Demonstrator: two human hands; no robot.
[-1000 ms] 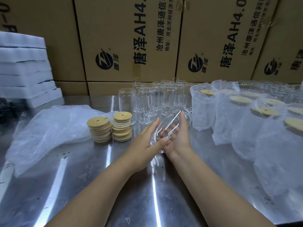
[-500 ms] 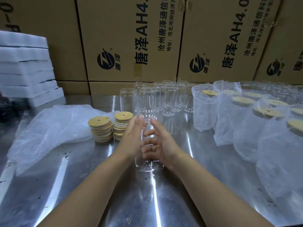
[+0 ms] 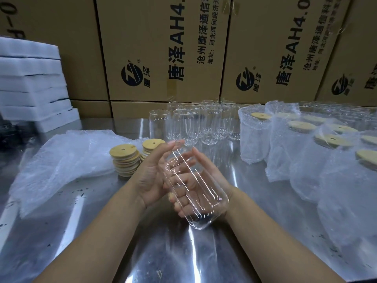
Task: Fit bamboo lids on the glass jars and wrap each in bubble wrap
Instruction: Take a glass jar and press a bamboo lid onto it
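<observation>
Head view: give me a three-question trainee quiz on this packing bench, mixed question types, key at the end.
1. True or false: the tilted jar already has a lid.
2. How many lid stacks stand on the bench?
3. Where are the wrapped jars? A) far left B) right C) on the boxes
Key: 1 false; 2 two; 3 B.
</observation>
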